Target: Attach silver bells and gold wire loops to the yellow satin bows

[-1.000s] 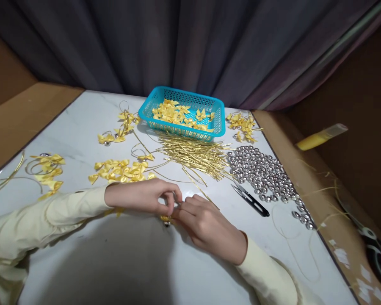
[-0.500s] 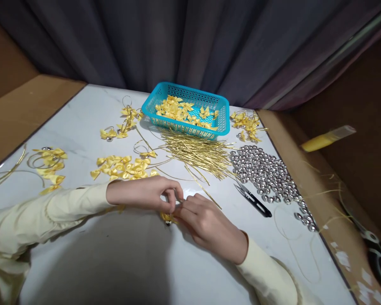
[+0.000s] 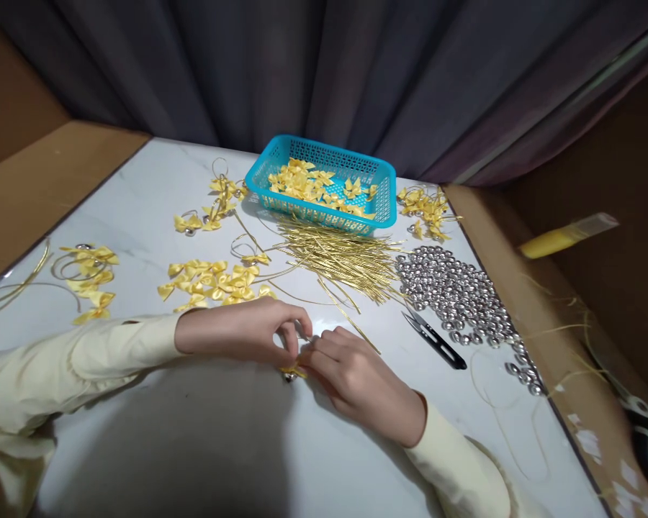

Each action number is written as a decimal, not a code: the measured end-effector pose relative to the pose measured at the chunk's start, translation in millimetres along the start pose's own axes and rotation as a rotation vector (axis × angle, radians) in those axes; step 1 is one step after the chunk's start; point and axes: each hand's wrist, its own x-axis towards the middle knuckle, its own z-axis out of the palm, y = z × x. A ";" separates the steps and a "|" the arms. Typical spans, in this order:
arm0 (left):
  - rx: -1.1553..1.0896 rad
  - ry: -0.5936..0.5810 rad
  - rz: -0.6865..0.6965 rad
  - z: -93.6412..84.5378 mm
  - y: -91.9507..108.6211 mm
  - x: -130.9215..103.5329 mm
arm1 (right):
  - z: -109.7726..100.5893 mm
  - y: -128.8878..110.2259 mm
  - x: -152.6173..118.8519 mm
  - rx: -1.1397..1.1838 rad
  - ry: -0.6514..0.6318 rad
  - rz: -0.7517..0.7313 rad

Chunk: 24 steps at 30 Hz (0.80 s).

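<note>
At the middle of the white table, my left hand (image 3: 264, 327) is closed, thumb and fingertips pinching what looks like a short end of gold cord (image 3: 305, 339). My right hand (image 3: 353, 374) is closed right beside it, fingers bent on the same cord; its fingertips are partly hidden. Just below the two hands is a small yellow ribbon bow (image 3: 293, 371) with a silver bell (image 3: 289, 377) under it. Loose yellow bows (image 3: 216, 279) lie beyond my left wrist, and a heap of gold cords (image 3: 340, 255) lies past my fingers.
A blue basket (image 3: 318, 208) with more bows stands at the back. Silver bells (image 3: 453, 288) are heaped on the right, near black thread snips (image 3: 435, 342). Finished-looking bows with cord loops (image 3: 89, 277) lie left. Scissors (image 3: 645, 424) and a yellow tube (image 3: 567, 234) are at the far right.
The view has shifted slightly, moving the table things a little to the right. Both hands keep nearly the same pinch around the bow and cord.
</note>
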 end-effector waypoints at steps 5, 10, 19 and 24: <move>0.046 0.057 0.014 6.4 -2.5 0.9 | 2.0 0.9 -0.5 0.004 0.000 -0.006; 0.055 0.057 -0.007 7.8 -0.1 1.4 | 1.6 2.6 -0.3 0.015 0.008 -0.008; 0.012 0.082 -0.031 9.2 -0.8 3.7 | 2.1 2.8 -2.5 0.008 -0.028 -0.003; 0.001 0.086 -0.036 8.9 -2.7 3.9 | -0.2 2.7 -3.3 -0.018 -0.028 -0.027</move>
